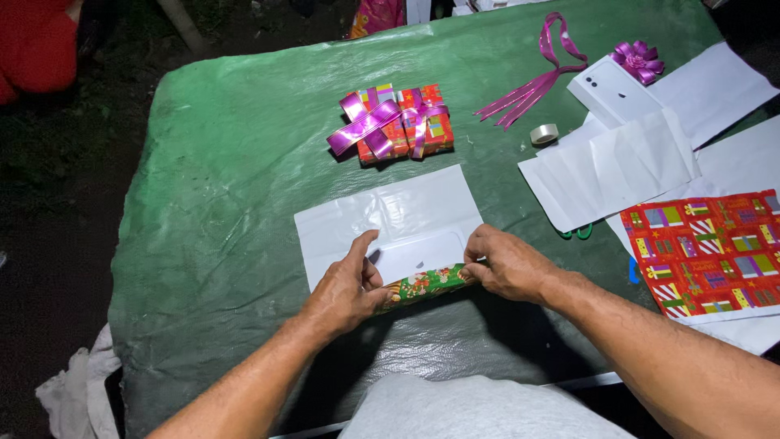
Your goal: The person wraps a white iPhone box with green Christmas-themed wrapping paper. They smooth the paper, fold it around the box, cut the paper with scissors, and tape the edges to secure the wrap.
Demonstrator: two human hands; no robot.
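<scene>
My left hand [348, 286] and my right hand [508, 262] both grip the near edge of a sheet of wrapping paper [390, 213] lying white side up on the green table cover [236, 162]. The sheet's green patterned side [424, 284] shows where the edge is folded up between my hands. A small white box [418, 256] lies on the sheet just beyond the fold. My left thumb points up beside the box.
Two wrapped gifts with purple ribbon [394, 122] sit beyond the sheet. At the right lie white paper sheets [617, 167], red patterned wrapping paper [708, 250], a tape roll [544, 134], loose purple ribbon [532, 85], a white box with a purple bow [626, 81], and green scissor handles [578, 232].
</scene>
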